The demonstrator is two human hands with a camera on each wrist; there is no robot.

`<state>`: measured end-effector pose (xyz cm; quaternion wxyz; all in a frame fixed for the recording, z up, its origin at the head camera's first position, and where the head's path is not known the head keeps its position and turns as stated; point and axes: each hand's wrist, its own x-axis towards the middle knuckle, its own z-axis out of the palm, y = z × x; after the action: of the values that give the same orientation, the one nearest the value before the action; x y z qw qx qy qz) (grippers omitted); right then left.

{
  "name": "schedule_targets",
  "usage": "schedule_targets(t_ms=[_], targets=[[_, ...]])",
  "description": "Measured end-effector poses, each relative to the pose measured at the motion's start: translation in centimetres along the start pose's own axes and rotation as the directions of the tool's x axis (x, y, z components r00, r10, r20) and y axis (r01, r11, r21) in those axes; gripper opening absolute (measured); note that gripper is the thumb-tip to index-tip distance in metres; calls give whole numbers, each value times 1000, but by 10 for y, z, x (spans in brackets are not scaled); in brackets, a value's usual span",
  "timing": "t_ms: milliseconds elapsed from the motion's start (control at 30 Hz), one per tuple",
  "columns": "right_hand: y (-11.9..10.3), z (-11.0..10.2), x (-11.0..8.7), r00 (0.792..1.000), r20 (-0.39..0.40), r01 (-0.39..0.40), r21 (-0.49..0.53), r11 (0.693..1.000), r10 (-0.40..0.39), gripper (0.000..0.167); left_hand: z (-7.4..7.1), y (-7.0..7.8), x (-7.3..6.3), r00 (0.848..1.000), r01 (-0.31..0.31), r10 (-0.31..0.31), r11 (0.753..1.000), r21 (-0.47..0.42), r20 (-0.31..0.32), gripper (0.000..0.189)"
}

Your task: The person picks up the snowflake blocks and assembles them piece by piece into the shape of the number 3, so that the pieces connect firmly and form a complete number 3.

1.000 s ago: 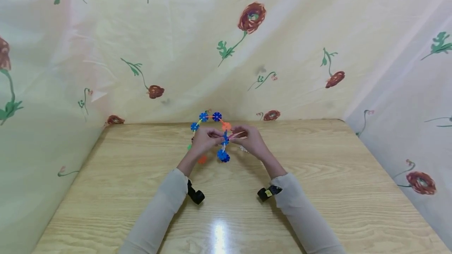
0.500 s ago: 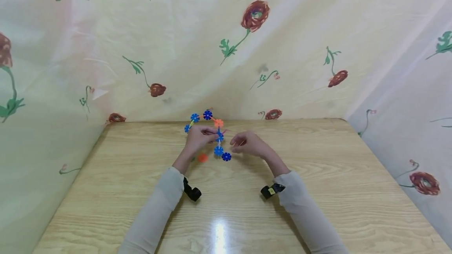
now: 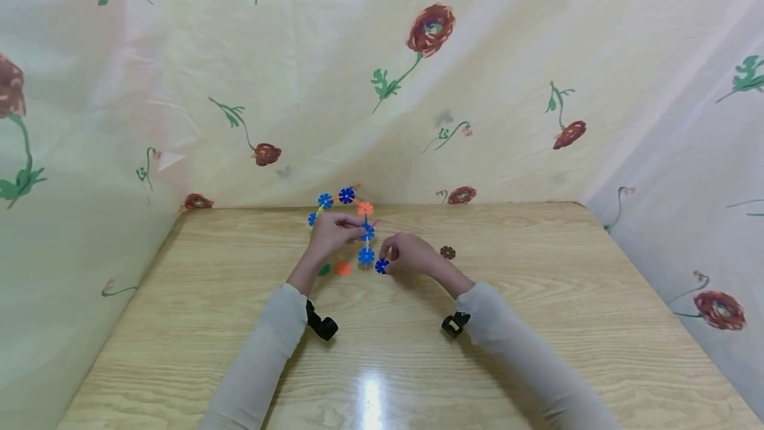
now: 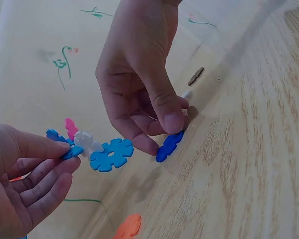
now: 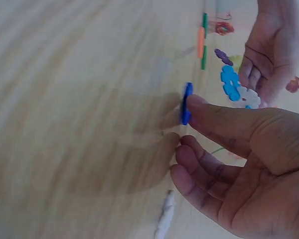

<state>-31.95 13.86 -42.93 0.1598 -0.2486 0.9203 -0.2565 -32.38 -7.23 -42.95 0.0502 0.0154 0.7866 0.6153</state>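
1. Chain [image 3: 365, 209] of slotted discs, at 10 o'clock from the right hand [image 3: 410, 254]; the left hand [image 3: 330, 231] pinches it at a blue link, thumb against fingers, its lowest disc hanging at 5 o'clock from that pinch.
2. Blue disc [image 3: 382, 266], at 4 o'clock from the chain's lower end and apart from it; the right hand's thumb and a finger pinch its rim; whether it touches the table [image 3: 537, 350] I cannot tell.
3. Handling, as I judge it: light, stiff plastic, smooth enough to slip; single discs look sturdy, but the joints could twist loose.
4. Best hold: the chain right beside the joint being pressed; the disc by opposite rims, its slots uncovered.
5. Loose nearby: orange disc [image 3: 343, 269] at 9 o'clock from the blue one; brown disc [image 3: 447, 253] at 2.
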Motion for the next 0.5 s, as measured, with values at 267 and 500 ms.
schedule_targets(t_ms=[267,500], targets=[[7,-1,-2,999,-45,-5,131,991,11,20,2,1,-2,999,-53,53,999,4,11,17],[16,-6,-5,993,-119,15,255,967,16,10,5,-1,-4,995,-95,94,995,5,38,17]])
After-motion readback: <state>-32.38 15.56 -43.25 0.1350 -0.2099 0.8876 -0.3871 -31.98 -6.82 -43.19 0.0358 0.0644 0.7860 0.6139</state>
